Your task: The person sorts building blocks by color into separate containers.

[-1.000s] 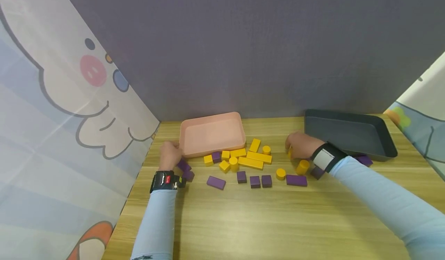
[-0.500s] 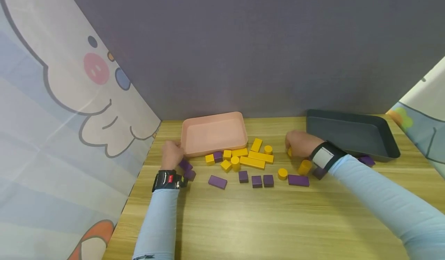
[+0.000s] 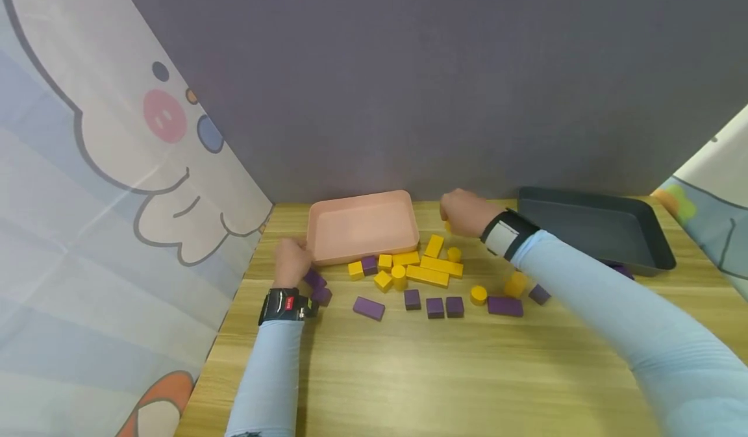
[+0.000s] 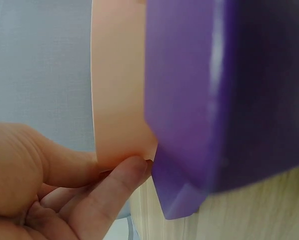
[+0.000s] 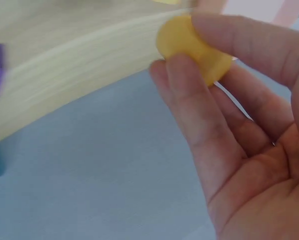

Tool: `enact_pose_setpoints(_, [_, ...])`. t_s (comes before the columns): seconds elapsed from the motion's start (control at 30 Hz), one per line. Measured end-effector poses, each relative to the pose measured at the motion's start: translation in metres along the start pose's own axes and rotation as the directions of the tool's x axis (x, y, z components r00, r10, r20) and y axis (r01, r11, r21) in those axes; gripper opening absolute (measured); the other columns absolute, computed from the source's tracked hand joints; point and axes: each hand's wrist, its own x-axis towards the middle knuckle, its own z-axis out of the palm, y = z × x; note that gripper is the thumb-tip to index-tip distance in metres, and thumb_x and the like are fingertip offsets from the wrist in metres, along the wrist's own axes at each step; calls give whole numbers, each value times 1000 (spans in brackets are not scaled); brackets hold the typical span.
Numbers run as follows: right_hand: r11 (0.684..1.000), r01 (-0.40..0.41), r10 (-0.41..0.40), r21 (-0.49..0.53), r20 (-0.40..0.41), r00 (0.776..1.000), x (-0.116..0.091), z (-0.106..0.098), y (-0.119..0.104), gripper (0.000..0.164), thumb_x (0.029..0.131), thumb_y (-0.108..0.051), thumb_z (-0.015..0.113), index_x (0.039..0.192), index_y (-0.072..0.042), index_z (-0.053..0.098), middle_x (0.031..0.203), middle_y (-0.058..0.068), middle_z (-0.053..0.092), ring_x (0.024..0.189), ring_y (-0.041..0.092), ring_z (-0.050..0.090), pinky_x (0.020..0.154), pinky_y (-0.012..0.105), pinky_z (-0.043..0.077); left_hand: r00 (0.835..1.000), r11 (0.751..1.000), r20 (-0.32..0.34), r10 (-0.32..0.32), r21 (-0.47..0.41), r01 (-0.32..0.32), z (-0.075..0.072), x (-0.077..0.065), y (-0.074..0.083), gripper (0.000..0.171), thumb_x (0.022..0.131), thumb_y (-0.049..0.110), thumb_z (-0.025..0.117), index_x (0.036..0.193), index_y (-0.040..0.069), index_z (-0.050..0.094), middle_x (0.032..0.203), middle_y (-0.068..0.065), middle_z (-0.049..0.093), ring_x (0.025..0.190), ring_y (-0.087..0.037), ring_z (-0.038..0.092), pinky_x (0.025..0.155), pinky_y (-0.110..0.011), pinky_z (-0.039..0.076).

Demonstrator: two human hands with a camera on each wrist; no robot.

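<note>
At the near left corner of the pink tray (image 3: 409,239), my left hand (image 3: 291,263) pinches the tray's wall between thumb and finger; the left wrist view shows the thumb (image 4: 72,165) at that wall. Purple blocks (image 4: 184,95) lie close beside these fingers. My right hand (image 3: 465,212) is raised behind the yellow blocks, between the pink tray and the dark tray (image 3: 590,223). Its thumb and fingers pinch a yellow cylinder (image 5: 184,37), seen in the right wrist view; in the head view the hand mostly hides it.
Several yellow blocks (image 3: 441,266) lie grouped in front of the pink tray. Nearer on the wooden table (image 3: 409,372) are purple blocks (image 3: 369,308), a short yellow cylinder (image 3: 478,295) and a taller one (image 3: 516,284). A grey panel (image 3: 409,86) stands behind.
My right hand has moved left and back, away from the dark tray's left side, carrying the yellow cylinder. My left hand keeps its place at the pink tray. The head view has shifted slightly.
</note>
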Motion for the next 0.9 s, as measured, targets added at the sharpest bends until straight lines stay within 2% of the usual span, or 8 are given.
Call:
enact_pose_setpoints(0.17, [999,-49,50,23,-28,998,32,4,-31,21,90,5,72,110,-1,76,104,14,77,89,26,69,86,40,63,1000,1000,-11,7,10,-7,3,-3,-1,45,89,-2,58,133,-7,65,137,-30,64,119,-43,68,101,-51,58])
enact_pose_setpoints(0.3, [988,-102,104,114,-15,994,58,15,-50,32,92,2,75,123,-4,74,119,13,75,103,28,69,98,41,61,999,1000,-31,17,26,-16,6,-6,-1,43,89,-1,59,131,-7,67,136,-30,65,119,-44,68,99,-51,58])
enact_pose_setpoints(0.43, [961,-136,142,240,-10,990,78,29,-58,37,91,2,76,127,-5,73,128,14,72,110,30,66,104,42,58,998,999,-54,41,37,-39,9,-9,0,42,89,-1,58,129,-7,68,134,-29,66,121,-44,67,100,-51,58])
enact_pose_setpoints(0.53, [931,-179,190,317,-4,982,85,41,-57,40,90,1,77,129,-6,72,132,13,71,115,30,64,108,42,56,997,998,-55,48,42,-45,12,-12,1,41,90,-1,57,129,-7,68,134,-30,66,119,-44,68,98,-51,59])
enact_pose_setpoints(0.67, [909,-219,228,356,15,974,86,53,-56,42,90,2,76,131,-7,71,135,10,68,121,29,61,113,43,52,998,998,-49,44,43,-42,13,-15,2,40,91,-2,56,129,-8,68,133,-30,67,112,-40,72,92,-47,62])
enact_pose_setpoints(0.8, [921,-207,214,331,15,977,85,60,-60,43,89,4,76,130,-9,71,135,8,64,119,28,58,116,43,49,998,998,-53,42,44,-40,9,-16,2,40,91,-2,56,128,-8,68,131,-30,69,101,-34,73,80,-38,61])
enact_pose_setpoints(0.9, [937,-195,202,289,7,979,84,62,-64,46,86,5,79,129,-9,71,132,9,63,115,28,56,116,42,50,998,999,-51,29,42,-27,7,-16,2,40,90,-2,57,128,-7,69,125,-29,71,89,-29,71,66,-28,54])
